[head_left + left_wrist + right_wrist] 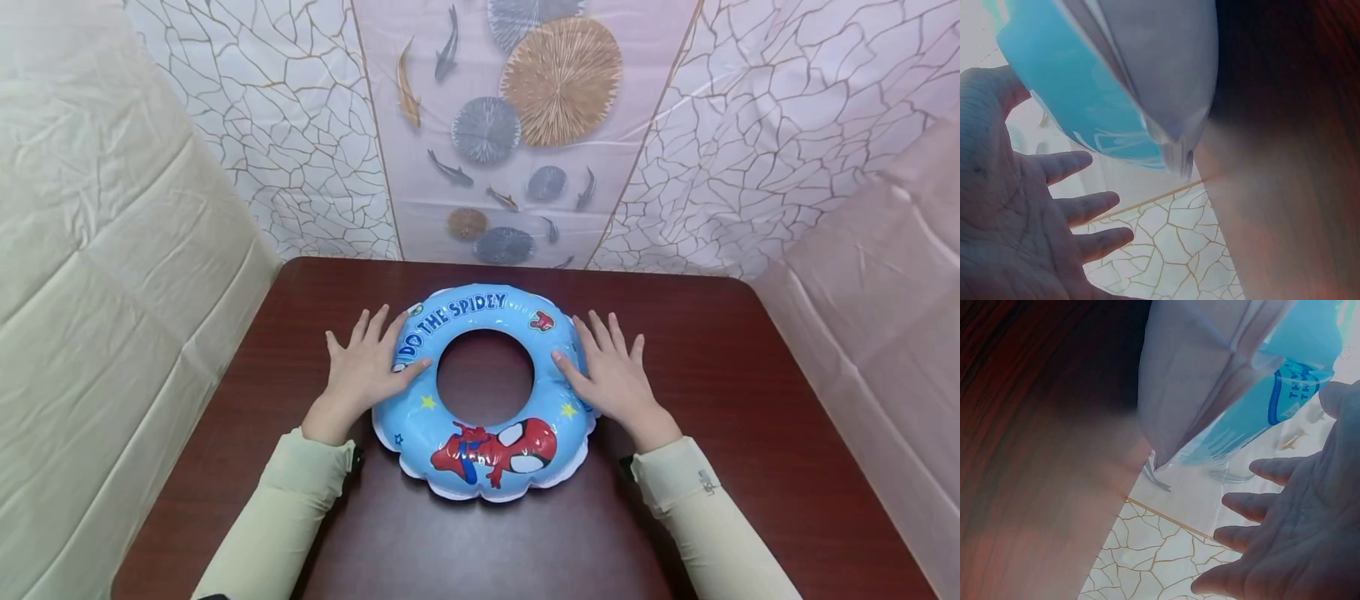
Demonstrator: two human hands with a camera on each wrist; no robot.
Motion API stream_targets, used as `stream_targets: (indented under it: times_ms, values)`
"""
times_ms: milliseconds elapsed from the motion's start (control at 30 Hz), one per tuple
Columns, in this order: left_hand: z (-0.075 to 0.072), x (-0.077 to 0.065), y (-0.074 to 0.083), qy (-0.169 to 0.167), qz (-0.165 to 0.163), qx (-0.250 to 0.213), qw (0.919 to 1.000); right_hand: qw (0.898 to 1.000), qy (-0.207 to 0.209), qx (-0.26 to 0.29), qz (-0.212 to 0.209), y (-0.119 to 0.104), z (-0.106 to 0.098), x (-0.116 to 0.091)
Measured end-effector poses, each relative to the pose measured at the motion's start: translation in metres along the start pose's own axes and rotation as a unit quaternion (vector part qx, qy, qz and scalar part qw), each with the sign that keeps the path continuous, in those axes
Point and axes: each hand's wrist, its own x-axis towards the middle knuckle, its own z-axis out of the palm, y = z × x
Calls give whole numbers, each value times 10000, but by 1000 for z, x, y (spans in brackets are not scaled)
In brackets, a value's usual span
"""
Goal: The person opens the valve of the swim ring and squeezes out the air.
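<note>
A blue inflatable swim ring (480, 312) with a red cartoon figure, yellow stars and lettering lies flat on the dark red wooden table. On its left side is my left hand (365, 364), fingers spread and straight, thumb over the top of the ring. My right hand (611, 372) mirrors it on the right side, thumb on the upper face and fingers spread along the outer edge. In the left wrist view the ring's white underside (1166, 56) shows beside my open palm. The right wrist view shows the ring's blue side (1235, 425) and white underside near my straight fingers.
The dark red table (750, 467) has rounded far corners. Behind it hangs a printed cloth (420, 192) with fish and round leaf shapes, flanked by crackle-patterned panels. Padded cream walls (112, 292) stand along both sides.
</note>
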Motion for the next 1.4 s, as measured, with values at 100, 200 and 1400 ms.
stream_targets:
  times_ms: [100, 200, 1400]
  values:
    - [-1, -2, 2, -12, 42, -11, 10000, 9998, 168, 35, -63, -2, -1, -1]
    - [-5, -8, 10, 20, 148, -25, 9999, 9982, 574, 96, -127, -5, -4, -4]
    - [35, -71, 88, -1283, 2774, -451, 9511, 9903, -638, 1191, -333, 3, 7, -16]
